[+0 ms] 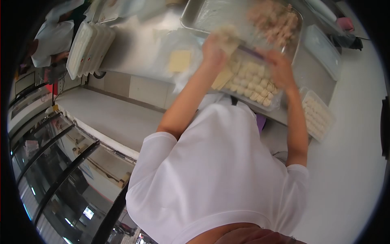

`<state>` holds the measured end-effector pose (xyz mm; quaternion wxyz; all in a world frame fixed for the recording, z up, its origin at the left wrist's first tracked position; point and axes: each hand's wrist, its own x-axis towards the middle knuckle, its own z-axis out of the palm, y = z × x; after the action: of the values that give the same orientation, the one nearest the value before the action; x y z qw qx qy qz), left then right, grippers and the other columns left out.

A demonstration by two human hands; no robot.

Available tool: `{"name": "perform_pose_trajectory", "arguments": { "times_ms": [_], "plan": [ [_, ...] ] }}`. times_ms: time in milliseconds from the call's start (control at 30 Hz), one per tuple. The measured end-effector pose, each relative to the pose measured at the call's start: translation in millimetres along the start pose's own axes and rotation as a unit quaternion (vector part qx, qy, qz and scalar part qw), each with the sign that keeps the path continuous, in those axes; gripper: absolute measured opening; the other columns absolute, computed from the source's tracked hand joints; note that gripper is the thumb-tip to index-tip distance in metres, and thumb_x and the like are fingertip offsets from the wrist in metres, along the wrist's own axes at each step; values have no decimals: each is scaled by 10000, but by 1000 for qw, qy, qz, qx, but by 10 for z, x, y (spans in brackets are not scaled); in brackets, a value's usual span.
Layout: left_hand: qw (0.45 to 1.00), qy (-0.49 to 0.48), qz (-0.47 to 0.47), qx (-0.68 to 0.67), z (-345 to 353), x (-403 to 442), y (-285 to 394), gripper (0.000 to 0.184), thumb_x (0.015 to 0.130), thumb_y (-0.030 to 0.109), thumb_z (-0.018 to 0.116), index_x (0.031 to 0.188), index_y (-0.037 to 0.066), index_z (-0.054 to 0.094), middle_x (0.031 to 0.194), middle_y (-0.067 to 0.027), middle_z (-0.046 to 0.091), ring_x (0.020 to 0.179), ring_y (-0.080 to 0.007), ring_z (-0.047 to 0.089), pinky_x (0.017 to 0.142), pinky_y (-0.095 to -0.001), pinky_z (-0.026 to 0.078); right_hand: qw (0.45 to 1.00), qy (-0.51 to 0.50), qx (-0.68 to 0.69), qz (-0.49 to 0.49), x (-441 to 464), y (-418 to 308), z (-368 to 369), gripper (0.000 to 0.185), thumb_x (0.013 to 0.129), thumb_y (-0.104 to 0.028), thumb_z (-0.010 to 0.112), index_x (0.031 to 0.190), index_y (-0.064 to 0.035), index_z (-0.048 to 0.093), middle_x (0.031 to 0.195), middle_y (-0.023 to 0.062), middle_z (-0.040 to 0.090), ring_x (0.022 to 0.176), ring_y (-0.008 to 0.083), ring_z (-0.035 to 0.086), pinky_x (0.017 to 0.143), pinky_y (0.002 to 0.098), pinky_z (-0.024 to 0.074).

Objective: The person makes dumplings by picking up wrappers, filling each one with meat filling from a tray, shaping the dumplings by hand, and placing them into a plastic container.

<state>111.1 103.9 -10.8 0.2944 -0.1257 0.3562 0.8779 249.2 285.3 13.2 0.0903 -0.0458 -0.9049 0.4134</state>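
Note:
My left hand (214,53) is closed around a pale wrapper (228,35), blurred by motion; what lies on it is not clear. In my right hand (278,61) is a thin purple-handled tool (252,52), its tip reaching toward the wrapper. Below both hands stands a clear plastic tray (266,106) holding rows of round dumplings (251,83). Yellow square wrappers (222,78) lie at the tray's left end. Beyond my hands, a metal tray (199,26) carries a heap of pinkish minced filling (274,20).
More yellow wrappers (180,61) rest on plastic film to the left. A second tray of dumplings (316,116) sits at right, near a clear lid (323,51). White containers (87,51) stand at the far left, beside another person (53,40) in a light top.

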Motion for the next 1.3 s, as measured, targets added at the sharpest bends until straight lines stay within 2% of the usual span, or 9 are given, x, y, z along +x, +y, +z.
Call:
{"name": "perform_pose_trajectory", "arguments": {
  "times_ms": [100,167,300,367,567,867,1067,1133,1300],
  "plan": [
    [999,-28,-21,-27,85,105,-73,429,1072,266,271,1282,-35,493,1244,-168,575,1188,-314,550,1060,-471,427,982,55,-180,-5,-182,-241,185,360,871,-71,592,1178,-226,696,872,23,617,757,221,612,666,360,502],
    [997,49,-10,-51,53,133,-120,256,994,197,456,1086,7,602,1038,-101,628,909,-228,613,770,-357,501,967,74,-243,13,-279,-294,166,389,841,-58,611,1170,-243,702,874,28,619,769,243,620,662,365,508],
    [996,68,22,47,-15,53,-105,270,1008,209,444,1086,3,601,1051,-101,623,912,-214,602,758,-339,495,959,135,-247,14,-322,-524,16,393,784,-28,648,1113,-229,725,865,7,622,735,229,624,632,338,504],
    [993,11,-7,114,-22,13,-75,410,1082,249,263,1232,-48,501,1220,-163,590,1142,-284,563,1048,-451,436,962,161,-221,-2,-318,-558,39,384,772,-22,655,1089,-225,733,863,1,624,721,225,624,629,329,501],
    [998,29,-28,-49,98,-114,21,335,1005,162,390,1154,-66,584,1116,-184,612,1021,-294,601,883,-411,514,934,159,-309,-76,-251,-334,162,412,735,-17,672,1083,-228,739,829,-14,632,707,185,622,640,316,497],
    [999,-22,-40,-30,28,0,42,349,1025,151,338,1213,-67,535,1181,-195,601,1101,-318,591,967,-437,499,918,225,-309,-102,-215,-120,314,378,755,-41,668,1075,-228,745,828,-42,639,649,192,611,598,321,487],
    [996,-25,-47,-72,40,47,46,383,1056,199,289,1267,-50,487,1240,-178,580,1136,-314,577,999,-466,476,899,220,-360,116,-143,114,-6,220,861,-144,624,1016,-238,749,914,25,690,689,290,654,632,375,522],
    [996,-30,-51,-62,-29,96,-17,394,1058,217,282,1256,-50,494,1231,-177,584,1127,-317,581,998,-474,476,893,-29,-355,275,-154,196,-363,168,886,-205,620,991,-219,751,989,50,711,787,315,681,694,404,537],
    [998,13,-62,-22,104,31,-55,410,1058,247,279,1231,-43,511,1203,-174,596,1099,-325,596,982,-493,481,933,18,-297,202,-260,-160,-795,166,891,-256,638,984,-182,753,1000,51,716,841,299,684,721,379,533]
  ]
}}
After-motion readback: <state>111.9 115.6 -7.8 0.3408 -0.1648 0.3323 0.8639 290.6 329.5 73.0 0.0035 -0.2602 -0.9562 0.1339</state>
